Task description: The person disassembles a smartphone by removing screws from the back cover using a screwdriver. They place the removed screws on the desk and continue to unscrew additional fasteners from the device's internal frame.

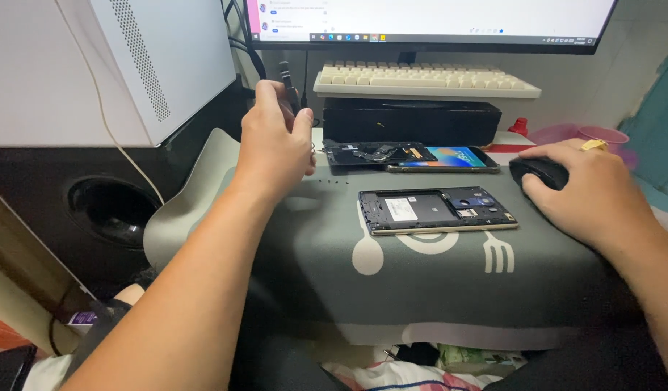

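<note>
— Your left hand (274,137) is raised over the back left of the grey mat (421,275), fingers pinched around a slim black tool (289,85) that points up toward the monitor (428,22). What about your other one?

— Your right hand (591,192) lies flat over a black mouse (538,172) at the mat's right edge, palm down, fingers draped on it rather than gripping hard. A yellow ring shows on one finger.

— And the phone you are working beside?

— You have an opened phone (437,211), back cover off and its insides showing, lying flat in the middle of the mat, between your two hands and touched by neither. Just behind it lies a second phone (444,159) with its screen lit, and to that one's left a dark removed panel (370,153) with small parts on it.

— What frames the scene?

— Behind those you see a black box (412,122) carrying a cream keyboard (424,78). To your left stands a white computer case (109,65) above a dark speaker (109,210). A pink cup (602,135) sits at the far right.
</note>
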